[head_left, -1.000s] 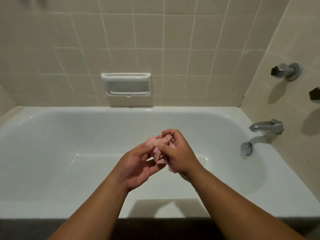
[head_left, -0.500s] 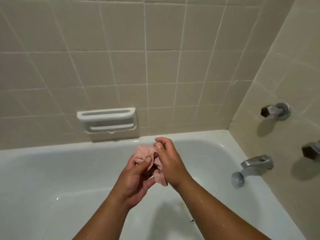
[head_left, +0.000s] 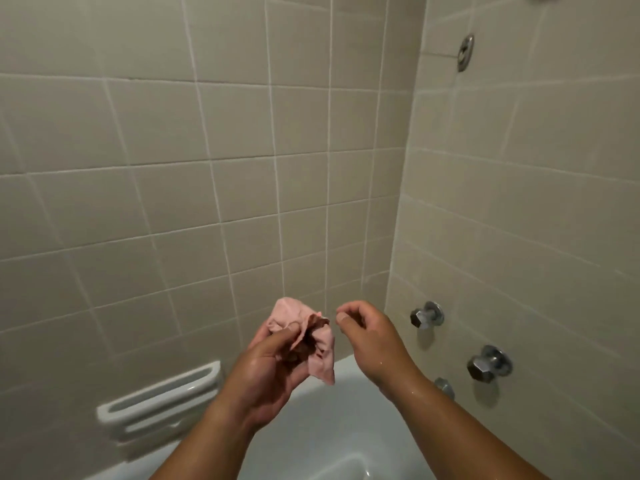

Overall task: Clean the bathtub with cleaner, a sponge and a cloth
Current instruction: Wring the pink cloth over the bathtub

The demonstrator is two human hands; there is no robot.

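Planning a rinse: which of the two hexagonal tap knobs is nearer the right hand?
The upper knob, by the wall corner; the lower knob sits farther right.

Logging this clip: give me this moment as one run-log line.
left hand: holds crumpled pink cloth | right hand: curled, apart from cloth | bathtub: below hands
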